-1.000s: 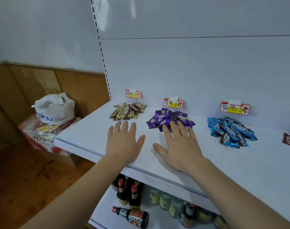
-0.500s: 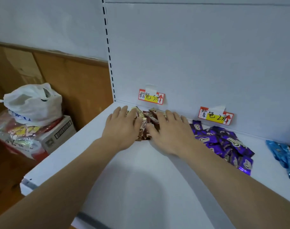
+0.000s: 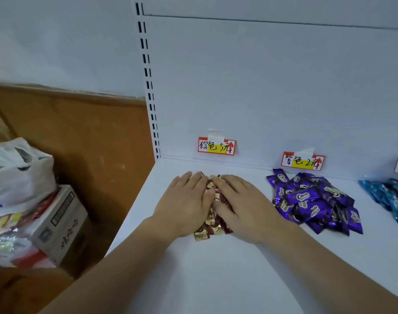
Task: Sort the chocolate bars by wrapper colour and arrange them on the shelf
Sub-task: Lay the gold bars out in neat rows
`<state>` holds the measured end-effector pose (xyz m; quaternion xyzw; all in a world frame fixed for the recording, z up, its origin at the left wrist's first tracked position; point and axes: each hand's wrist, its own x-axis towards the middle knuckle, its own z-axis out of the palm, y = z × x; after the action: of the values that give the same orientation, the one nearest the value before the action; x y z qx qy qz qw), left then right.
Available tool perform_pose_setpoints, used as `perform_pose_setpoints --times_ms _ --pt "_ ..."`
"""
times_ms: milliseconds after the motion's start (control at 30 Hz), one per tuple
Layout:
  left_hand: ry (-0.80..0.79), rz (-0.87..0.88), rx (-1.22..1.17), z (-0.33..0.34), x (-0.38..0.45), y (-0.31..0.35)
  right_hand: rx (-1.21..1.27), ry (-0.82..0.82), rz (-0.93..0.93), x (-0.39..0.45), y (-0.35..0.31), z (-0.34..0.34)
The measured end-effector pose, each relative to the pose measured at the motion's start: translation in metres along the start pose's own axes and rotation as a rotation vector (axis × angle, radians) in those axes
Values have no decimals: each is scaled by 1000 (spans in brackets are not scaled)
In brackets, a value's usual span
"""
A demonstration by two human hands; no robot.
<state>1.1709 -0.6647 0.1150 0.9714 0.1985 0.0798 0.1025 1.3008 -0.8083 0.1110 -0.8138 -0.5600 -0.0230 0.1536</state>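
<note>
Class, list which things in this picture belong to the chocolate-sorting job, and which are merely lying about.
Job:
brown-gold bars, under left hand and right hand
purple bars
blue bars
price labels
shelf

Lying about:
white plastic bag
cardboard box

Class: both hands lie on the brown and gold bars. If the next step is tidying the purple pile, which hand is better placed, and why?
The right hand, probably. It lies flat on the brown and gold bars on the side facing the purple pile, with bare shelf between. The left hand would have to cross over it.

Both hands (image 3: 216, 209) on shelf's (image 3: 216, 279) leftmost pile (image 3: 212, 223).
</note>
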Motion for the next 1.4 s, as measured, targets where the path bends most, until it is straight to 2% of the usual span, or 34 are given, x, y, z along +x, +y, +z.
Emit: perform_pose_setpoints --times_ms 133,233,333,433,533,633,867,1033,1100,1167,1267,1400 --pt "-20 33 -24 0 -44 21 16 -27 -18 -47 -18 -11" --pt "-30 40 -156 -9 -68 32 100 -30 -15 -74 -23 -26" --pt "-69 -1 -298 -17 -80 34 252 -23 77 -80 -26 -36" --pt "-80 61 -127 -10 -87 38 177 -114 0 -79 -27 -33" --pt "-68 116 15 -2 -89 43 77 -91 -83 -87 -24 -28" --pt "-59 135 60 3 -94 60 32 -48 -113 -106 -17 -33" --pt "-36 131 53 15 -108 102 10 -89 -75 -148 0 -43" --pt "11 90 -158 8 -110 105 74 -70 -41 -153 -2 -46" --pt "21 55 -314 -3 -110 101 150 -31 -7 -155 -3 -49" --pt "95 16 -386 -15 -116 90 222 30 44 -158 -4 -54" --pt "211 -48 -282 -24 -128 66 203 84 20 -156 -7 -62" --pt "95 -71 -118 -27 -134 53 144 -2 -138 -136 -18 -69"
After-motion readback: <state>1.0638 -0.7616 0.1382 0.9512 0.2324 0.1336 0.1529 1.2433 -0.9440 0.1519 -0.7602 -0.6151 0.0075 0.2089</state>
